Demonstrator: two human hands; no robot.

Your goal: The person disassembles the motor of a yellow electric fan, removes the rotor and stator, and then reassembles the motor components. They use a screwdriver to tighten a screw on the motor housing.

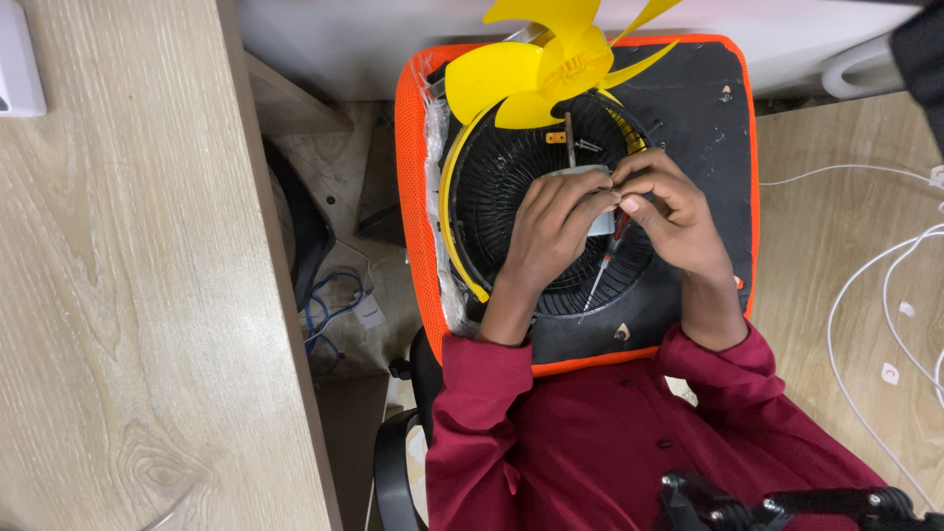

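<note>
Wood fills the left side, a pale table (pixel 128 295) with a small white box (pixel 18 59) at its far corner. Next to it, down on the floor, blue wires (pixel 329 310) lie in a loose heap near a dark shape.

Then comes a chair seat (pixel 703 98) that is black with an orange edge. A round black fan grille (pixel 501 197) with a yellow rim lies flat on it. A yellow fan blade (pixel 546 64) rests at the far side of the grille, partly over the seat's edge. A small brown piece and some little metal bits (pixel 580 143) lie on the grille just below the blade.

The person's left hand (pixel 551 231) is over the middle of the grille, fingers curled and pinching a small white part (pixel 602 224). The right hand (pixel 669 211) is touching the left one, fingers closed tight around a thin screwdriver (pixel 605 267) with a red handle. Its metal tip points down across the grille toward the person. Both arms wear dark red sleeves (pixel 482 393).

On the right, another pale table (pixel 826 246) holds white cables (pixel 865 285) that loop across it.
</note>
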